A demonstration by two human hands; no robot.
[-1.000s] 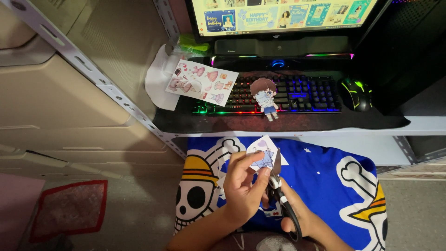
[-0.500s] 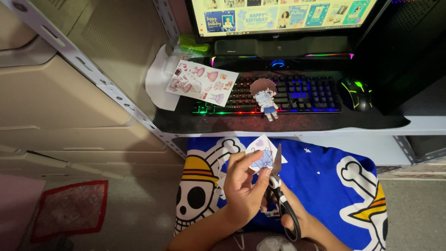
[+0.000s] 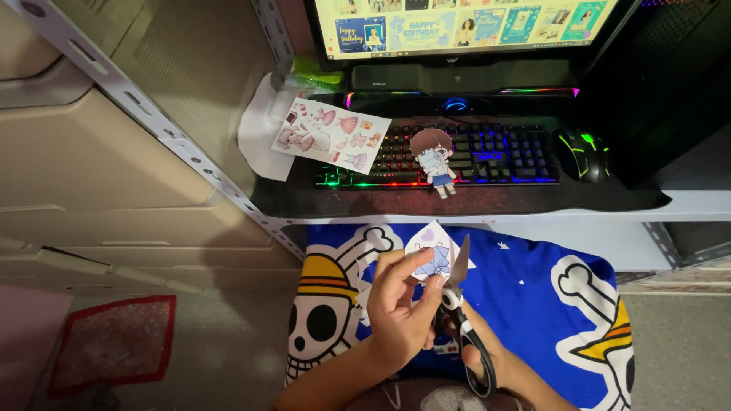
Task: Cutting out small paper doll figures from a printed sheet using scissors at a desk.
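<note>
My left hand (image 3: 400, 304) pinches a small white paper piece (image 3: 429, 249) printed with a blue dress, held over my lap. My right hand (image 3: 480, 358) grips black-handled scissors (image 3: 459, 293), blades pointing up and touching the paper's right edge. A cut-out paper doll (image 3: 434, 158) with brown hair lies on the lit keyboard (image 3: 502, 148). A printed sheet of doll clothes (image 3: 331, 135) rests at the keyboard's left end.
A blue cloth with skull prints (image 3: 533, 297) covers my lap. A black mouse (image 3: 585, 152) sits right of the keyboard, a monitor (image 3: 464, 23) behind it. A metal shelf rail (image 3: 175, 137) runs diagonally at left; a red-edged mat (image 3: 114, 342) lies on the floor.
The paper piece and scissors have shifted very slightly; both hands stay in nearly the same place.
</note>
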